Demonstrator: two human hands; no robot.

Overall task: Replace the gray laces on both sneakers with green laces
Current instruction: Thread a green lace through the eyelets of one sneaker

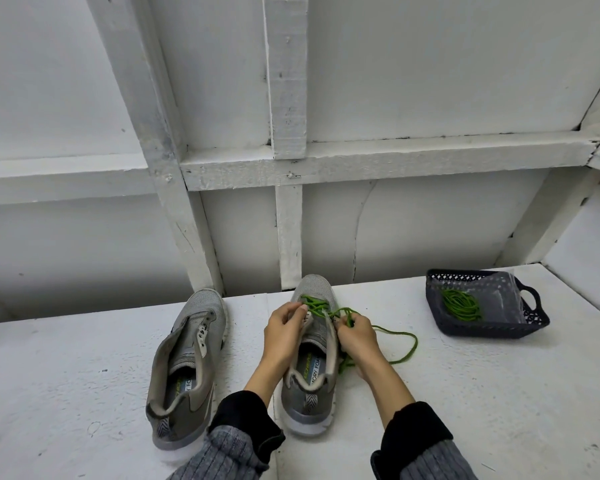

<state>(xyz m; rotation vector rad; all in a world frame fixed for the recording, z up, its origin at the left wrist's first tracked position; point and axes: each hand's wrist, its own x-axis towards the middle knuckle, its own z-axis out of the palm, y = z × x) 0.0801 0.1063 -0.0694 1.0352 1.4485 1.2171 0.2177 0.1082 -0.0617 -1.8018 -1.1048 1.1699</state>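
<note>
Flanking the sneaker (309, 358): unlaced shoe (184, 365), basket (534, 323).

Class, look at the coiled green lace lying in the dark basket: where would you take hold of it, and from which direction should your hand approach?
Pinch the green lace bundle across the middle of its coil, coming straight down from above. The dark basket is open-topped with walls all round, so a sideways approach is blocked, and gripping the bunched strands together likely lifts the whole coil without it unravelling.

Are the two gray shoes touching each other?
Apart. The head view shows bare white table between the left sneaker and the right sneaker.
</note>
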